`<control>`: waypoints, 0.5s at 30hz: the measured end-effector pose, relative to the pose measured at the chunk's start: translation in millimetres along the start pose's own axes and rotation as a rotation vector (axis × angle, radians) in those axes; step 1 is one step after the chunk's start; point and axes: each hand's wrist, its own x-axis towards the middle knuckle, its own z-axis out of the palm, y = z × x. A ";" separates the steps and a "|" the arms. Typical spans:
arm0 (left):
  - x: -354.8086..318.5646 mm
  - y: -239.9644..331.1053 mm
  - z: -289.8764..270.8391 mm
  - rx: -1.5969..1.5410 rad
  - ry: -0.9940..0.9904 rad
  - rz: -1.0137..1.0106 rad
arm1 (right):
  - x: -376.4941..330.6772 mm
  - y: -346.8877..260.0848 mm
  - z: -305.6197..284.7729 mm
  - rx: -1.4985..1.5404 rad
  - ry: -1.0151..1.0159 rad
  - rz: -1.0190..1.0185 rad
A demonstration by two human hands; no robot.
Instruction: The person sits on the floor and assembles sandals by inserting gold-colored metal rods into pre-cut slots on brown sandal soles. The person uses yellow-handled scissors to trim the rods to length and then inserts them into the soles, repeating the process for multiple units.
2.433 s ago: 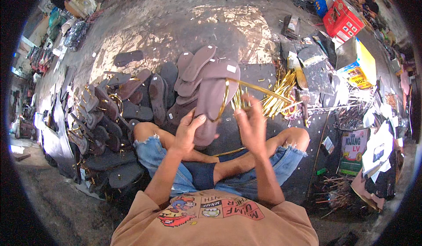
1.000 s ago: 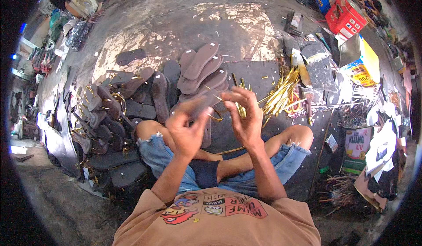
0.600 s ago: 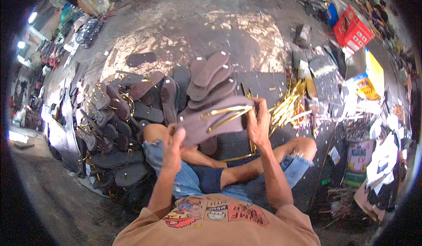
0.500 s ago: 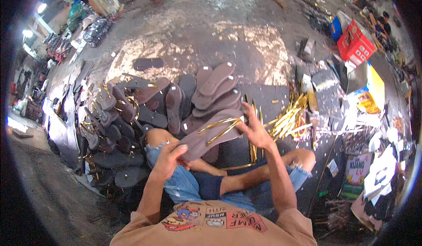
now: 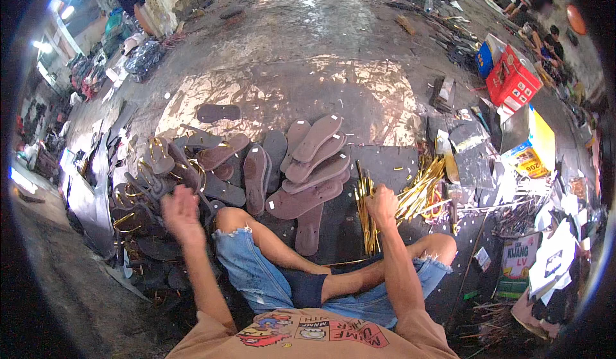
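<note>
L hand (image 5: 181, 213) – blurred, fingers spread, holds nothing, over finished sandals (image 5: 151, 179) at person's left | R hand (image 5: 383, 205) – closed round gold straps (image 5: 367, 221), beside strap heap (image 5: 423, 186) | bare brown soles (image 5: 311, 166) stacked betw. hands, on dark mat (image 5: 385, 160)

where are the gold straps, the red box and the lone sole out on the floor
gold straps (image 5: 366, 221), head view, on the bundle under the right hand
red box (image 5: 512, 81), head view, on its top face
lone sole (image 5: 217, 112), head view, on its middle
</note>
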 end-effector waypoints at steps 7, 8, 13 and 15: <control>-92.7 -170.7 115.7 1.356 -1.021 0.582 | 10.3 6.4 -15.1 0.235 0.038 0.118; -105.8 -181.6 110.0 1.412 -1.044 0.609 | 5.3 16.8 -20.2 0.275 0.030 0.130; -168.2 -186.5 87.5 1.694 -0.923 0.480 | 12.5 37.6 -48.1 0.542 0.206 0.093; -177.1 -161.8 87.7 1.736 -0.934 0.386 | 6.4 14.9 -82.1 0.792 0.101 0.046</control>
